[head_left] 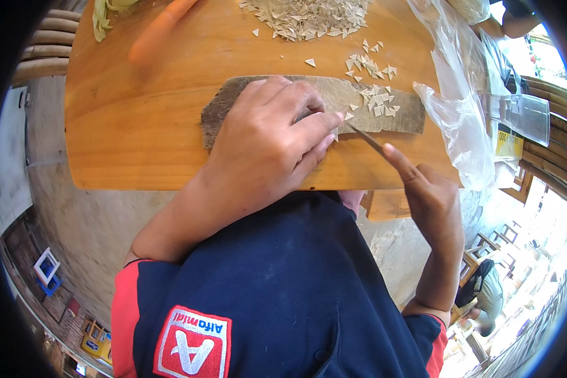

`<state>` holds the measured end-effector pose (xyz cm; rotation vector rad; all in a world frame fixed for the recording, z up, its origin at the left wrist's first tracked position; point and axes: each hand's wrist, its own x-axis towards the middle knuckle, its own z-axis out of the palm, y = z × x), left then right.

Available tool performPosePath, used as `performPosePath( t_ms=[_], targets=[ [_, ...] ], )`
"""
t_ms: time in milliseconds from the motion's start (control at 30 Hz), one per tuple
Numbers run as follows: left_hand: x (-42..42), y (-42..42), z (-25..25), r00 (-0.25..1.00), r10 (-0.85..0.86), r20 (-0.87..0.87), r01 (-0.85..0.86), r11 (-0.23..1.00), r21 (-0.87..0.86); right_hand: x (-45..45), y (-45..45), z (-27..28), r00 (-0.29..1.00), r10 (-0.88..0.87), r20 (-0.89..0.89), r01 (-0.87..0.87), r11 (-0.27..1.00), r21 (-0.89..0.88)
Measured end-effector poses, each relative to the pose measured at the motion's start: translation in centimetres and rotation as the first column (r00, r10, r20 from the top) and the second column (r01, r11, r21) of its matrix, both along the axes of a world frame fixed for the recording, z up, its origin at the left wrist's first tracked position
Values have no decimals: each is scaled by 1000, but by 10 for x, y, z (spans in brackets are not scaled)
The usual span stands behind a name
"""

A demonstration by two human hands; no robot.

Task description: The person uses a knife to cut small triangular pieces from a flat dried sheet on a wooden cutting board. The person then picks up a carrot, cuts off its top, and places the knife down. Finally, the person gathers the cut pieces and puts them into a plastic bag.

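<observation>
My left hand [274,127] lies over a worn wooden board [406,113], palm down with the fingers bent. A pale edge peeks out by its fingertips, but what lies under them is mostly hidden. In my right hand [427,193] is a thin knife [368,138], index finger stretched along its back. The blade slants up to the left and its end reaches the left fingertips. Right beside that end sits a small pale triangular piece [348,116]. Several more such pieces [379,100] are scattered on the right half of the board.
A large heap of pale triangles [312,19] covers the far part of the wooden table [137,132]. A blurred orange elongated object [163,30] lies at the far left, near yellowish leafy strips [101,19]. Clear plastic bags [458,118] and a transparent cup [519,118] flank the right edge.
</observation>
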<state>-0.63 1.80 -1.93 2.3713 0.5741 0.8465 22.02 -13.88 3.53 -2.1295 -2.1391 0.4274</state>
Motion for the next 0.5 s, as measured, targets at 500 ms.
performPosePath(
  t_ms=[500],
  targets=[
    [9, -6, -1, 995, 77, -59, -75, 996, 40, -12, -8, -10, 952, -240, -192, 258, 963, 79]
  ],
)
